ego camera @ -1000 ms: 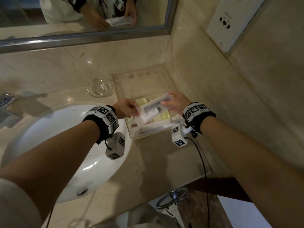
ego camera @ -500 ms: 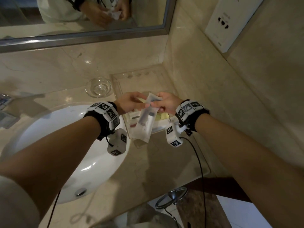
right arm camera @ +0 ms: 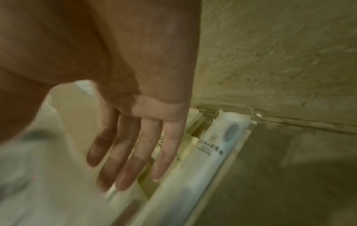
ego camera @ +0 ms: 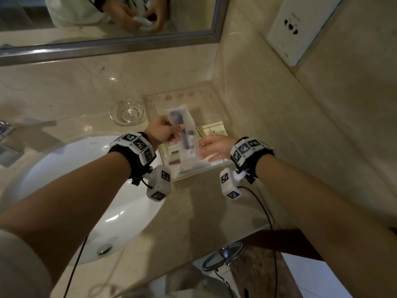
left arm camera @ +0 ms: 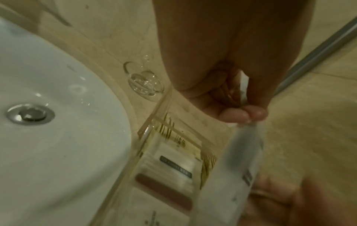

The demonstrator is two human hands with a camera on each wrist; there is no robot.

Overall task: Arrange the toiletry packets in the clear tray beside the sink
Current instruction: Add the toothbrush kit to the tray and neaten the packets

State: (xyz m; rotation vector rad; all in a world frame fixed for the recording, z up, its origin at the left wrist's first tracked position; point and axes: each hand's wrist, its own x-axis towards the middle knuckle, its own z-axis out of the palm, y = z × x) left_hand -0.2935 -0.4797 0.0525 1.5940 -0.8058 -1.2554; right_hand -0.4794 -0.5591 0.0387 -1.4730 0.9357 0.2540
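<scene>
My left hand (ego camera: 171,134) pinches a long translucent packet (ego camera: 182,132) with a dark item inside and holds it above the clear tray (ego camera: 204,171) in the counter's corner. In the left wrist view, thumb and fingertips (left arm camera: 243,116) grip the packet (left arm camera: 237,168) at its top end. My right hand (ego camera: 206,149) is open, its fingers (right arm camera: 135,152) straight, right beside the packet's lower end; I cannot tell if it touches. Several white and gold packets (ego camera: 212,132) lie in the tray. A long white packet (right arm camera: 212,152) lies along its front wall.
A small glass dish (ego camera: 126,112) stands left of the tray, behind the white sink (ego camera: 86,190). The marble side wall (ego camera: 279,125) rises just right of the tray, with a white box (ego camera: 300,26) mounted higher up. Bare counter (ego camera: 204,211) lies in front of the tray.
The packet hung down from both hands; now it points away over the tray, held by my left hand alone. My right hand has let go and spread open.
</scene>
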